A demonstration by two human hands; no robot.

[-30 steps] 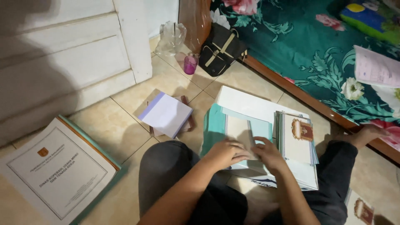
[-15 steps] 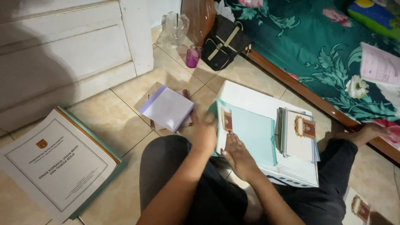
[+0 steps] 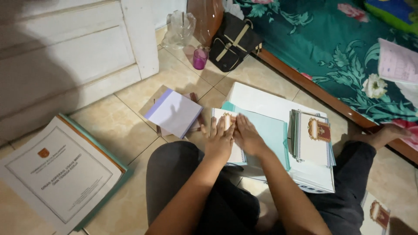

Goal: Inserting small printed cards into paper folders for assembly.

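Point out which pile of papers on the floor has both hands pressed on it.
The teal-covered pile directly in front of the person: left hand and right hand lie flat on it. The emblem-topped stack, purple-edged pile and large booklet lie untouched.

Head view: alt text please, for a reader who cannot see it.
Seated on a tiled floor, a person presses the left hand and right hand flat on a white sheet atop a teal folder. A booklet stack lies right, a bound report left.
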